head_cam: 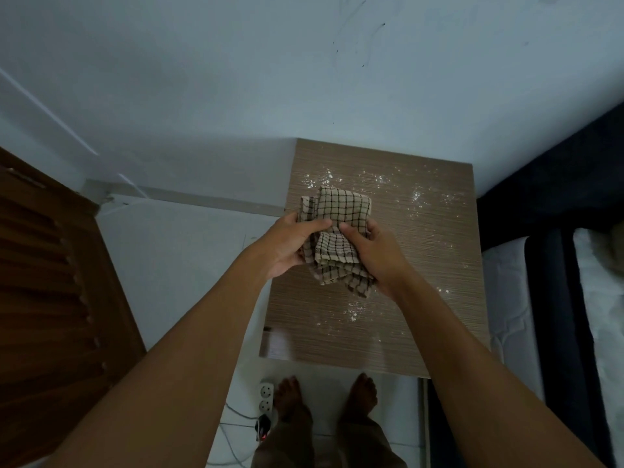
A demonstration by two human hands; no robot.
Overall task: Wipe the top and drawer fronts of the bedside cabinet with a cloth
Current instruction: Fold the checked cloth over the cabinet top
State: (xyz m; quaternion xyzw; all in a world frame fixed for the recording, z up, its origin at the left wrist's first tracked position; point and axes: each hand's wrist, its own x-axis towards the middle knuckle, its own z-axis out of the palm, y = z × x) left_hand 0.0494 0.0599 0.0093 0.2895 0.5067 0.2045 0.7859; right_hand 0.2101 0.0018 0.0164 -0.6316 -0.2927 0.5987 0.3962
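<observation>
A beige cloth (341, 211) with a dark check pattern is bunched and folded between both hands, held above the bedside cabinet. My left hand (290, 244) grips its left side, thumb pressed on top. My right hand (374, 255) grips its right side, with loose folds hanging below. The brown wood-grain cabinet top (422, 251) carries scattered white powder specks near the back and toward the front. The drawer fronts are hidden from this downward angle.
A pale wall rises behind the cabinet. A dark bed frame with a white mattress (604, 315) stands at the right. A brown louvred door (44, 298) is at the left. A white power strip (265, 398) with cables lies on the tiled floor by my bare feet.
</observation>
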